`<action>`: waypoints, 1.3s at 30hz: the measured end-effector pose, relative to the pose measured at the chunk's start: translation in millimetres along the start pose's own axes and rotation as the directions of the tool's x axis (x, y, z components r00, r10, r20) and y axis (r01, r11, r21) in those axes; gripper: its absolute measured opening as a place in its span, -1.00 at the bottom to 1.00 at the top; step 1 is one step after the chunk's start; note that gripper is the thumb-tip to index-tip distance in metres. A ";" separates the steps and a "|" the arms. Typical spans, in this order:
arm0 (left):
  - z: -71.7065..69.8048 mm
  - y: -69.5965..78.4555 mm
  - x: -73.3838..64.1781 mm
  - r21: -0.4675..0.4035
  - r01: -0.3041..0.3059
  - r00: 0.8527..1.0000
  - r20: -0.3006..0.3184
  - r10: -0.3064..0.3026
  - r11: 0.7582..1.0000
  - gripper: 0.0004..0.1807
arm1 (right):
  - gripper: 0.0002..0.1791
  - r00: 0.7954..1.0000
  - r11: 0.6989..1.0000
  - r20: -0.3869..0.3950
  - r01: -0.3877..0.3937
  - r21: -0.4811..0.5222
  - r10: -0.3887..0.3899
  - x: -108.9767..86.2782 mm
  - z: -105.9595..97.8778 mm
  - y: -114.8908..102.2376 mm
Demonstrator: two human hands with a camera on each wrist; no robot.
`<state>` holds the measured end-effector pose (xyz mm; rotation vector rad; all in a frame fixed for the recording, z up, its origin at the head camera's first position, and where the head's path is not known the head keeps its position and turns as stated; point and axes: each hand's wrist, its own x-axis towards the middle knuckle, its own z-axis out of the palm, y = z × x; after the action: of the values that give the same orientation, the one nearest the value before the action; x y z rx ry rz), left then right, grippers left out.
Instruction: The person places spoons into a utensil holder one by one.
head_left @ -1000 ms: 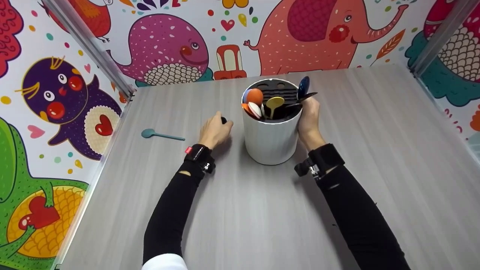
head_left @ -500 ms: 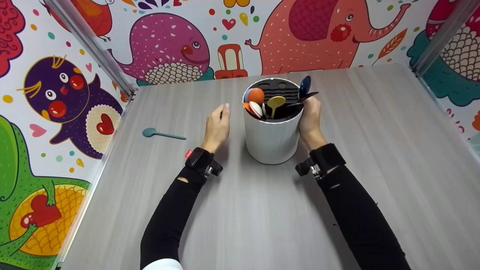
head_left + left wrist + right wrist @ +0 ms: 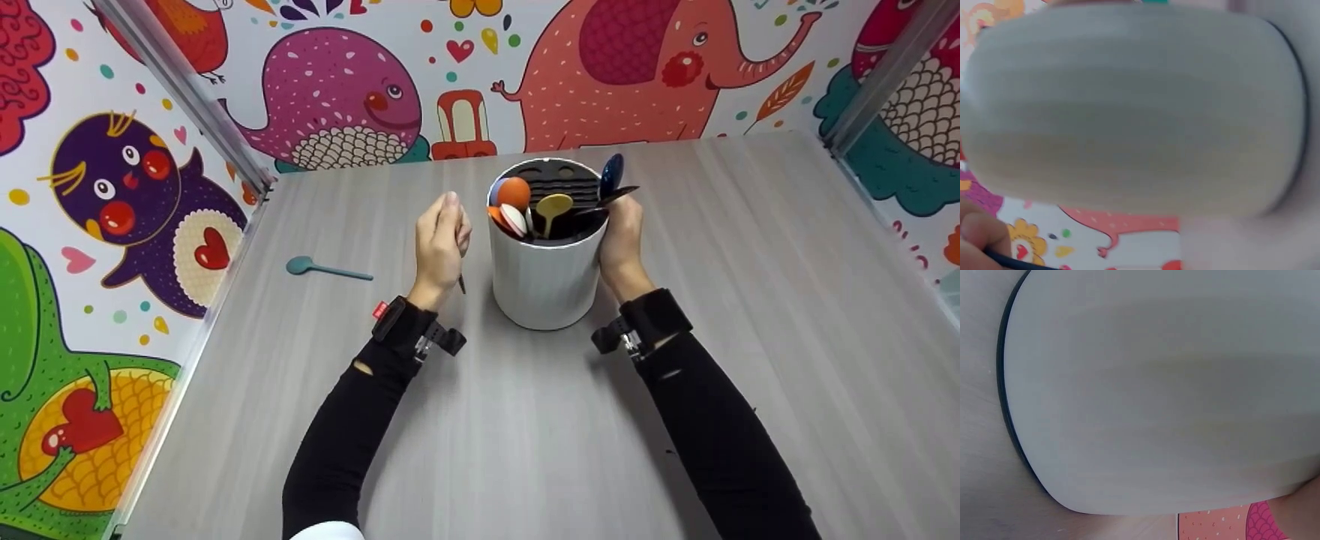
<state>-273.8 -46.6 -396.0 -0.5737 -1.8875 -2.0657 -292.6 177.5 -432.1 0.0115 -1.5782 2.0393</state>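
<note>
A white cylindrical utensil holder (image 3: 546,285) with a black slotted insert stands upright on the table. Several utensils rise from it, among them a yellow spoon (image 3: 553,204), an orange round-headed one (image 3: 513,193) and a dark blue one (image 3: 611,174). My right hand (image 3: 622,240) grips the holder's right side; its fingers are mostly hidden behind the wall. Left of the holder and apart from it, my left hand (image 3: 441,244) holds a thin dark stick-like utensil (image 3: 1019,264). Only a short length shows below the fist, so I cannot tell its kind.
A teal spoon (image 3: 330,270) lies on the grey wood-grain table (image 3: 510,435), to the left of my left hand. Printed panels with cartoon animals (image 3: 341,90) wall the table at the back and both sides. Metal posts (image 3: 184,97) mark the corners.
My left hand has turned from palm down to thumb up and lifted a little, with the dark utensil's tip now showing below. The right hand and holder have stayed in place.
</note>
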 end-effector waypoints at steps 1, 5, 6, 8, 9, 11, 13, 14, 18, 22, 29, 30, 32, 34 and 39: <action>1.5 4.1 0.5 -0.026 0.003 1.000 0.000 -0.003 1.000 -0.56 | -0.71 1.000 1.000 0.001 -0.001 -0.002 0.001 0.2 0.0 0.0; 5.3 19.4 3.1 -0.149 0.032 0.999 -0.014 -0.034 0.988 -0.55 | -0.69 1.000 1.000 0.017 -0.010 0.008 0.010 0.3 -0.5 -0.4; 5.8 23.2 4.0 -0.175 0.032 0.999 -0.021 -0.037 0.984 -0.54 | -0.69 1.000 1.000 0.019 -0.014 0.006 0.014 0.4 -0.9 -0.6; 6.5 30.3 6.3 -0.226 0.027 0.999 -0.033 -0.035 0.974 -0.54 | -0.68 1.000 1.000 0.022 -0.020 0.006 0.020 0.5 -1.8 -1.2; 6.9 34.3 7.6 -0.251 0.018 0.999 -0.041 -0.030 0.968 -0.54 | -0.68 0.999 1.000 0.022 -0.024 0.009 0.024 0.8 -2.3 -1.5; 6.6 41.8 10.3 -0.305 -0.008 0.998 -0.063 -0.012 0.952 -0.54 | -0.68 0.999 1.000 0.023 -0.025 0.004 0.024 0.8 -2.7 -1.9; 6.1 49.8 13.0 -0.361 -0.036 0.996 -0.089 0.003 0.932 -0.56 | -0.68 0.999 1.000 0.031 -0.022 0.007 0.022 1.2 -2.8 -2.2; 5.6 53.8 14.1 -0.390 -0.048 0.995 -0.102 0.008 0.919 -0.56 | -0.68 0.999 1.000 0.038 -0.019 0.004 0.019 1.5 -2.6 -2.2; 3.5 67.6 16.0 -0.497 -0.081 0.991 -0.130 0.018 0.864 -0.56 | -0.67 0.998 1.000 0.066 -0.024 0.007 0.024 2.4 -1.8 -2.0; 2.5 78.9 16.6 -0.571 -0.093 0.992 -0.127 0.024 0.816 -0.56 | -0.66 0.996 0.998 0.078 -0.048 0.043 0.044 1.9 -0.5 -2.3; 2.6 108.6 21.5 -0.625 -0.149 0.980 -0.198 0.029 0.766 -0.55 | -0.68 0.996 0.998 0.072 -0.048 0.031 0.046 0.7 1.1 -3.6; 3.8 112.8 22.7 -0.632 -0.157 0.978 -0.206 0.030 0.759 -0.54 | -0.67 0.997 0.999 0.071 -0.044 0.028 0.042 0.9 0.9 -3.3; 7.5 119.3 25.0 -0.649 -0.161 0.978 -0.209 0.029 0.744 -0.54 | -0.66 0.996 0.998 0.073 -0.048 0.042 0.045 1.1 0.3 -2.8; 12.7 123.3 27.2 -0.646 -0.163 0.978 -0.203 0.038 0.746 -0.54 | -0.65 0.996 0.997 0.077 -0.050 0.058 0.045 1.2 -0.2 -2.8; 24.7 121.2 30.0 -0.617 -0.157 0.984 -0.169 0.065 0.771 -0.55 | -0.65 0.996 0.997 0.082 -0.045 0.060 0.040 1.0 -0.9 -1.8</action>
<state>-241.6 -32.9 -273.7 -0.6391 -1.0146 -2.5647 -292.4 179.0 -430.4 0.0852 -1.5754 2.1442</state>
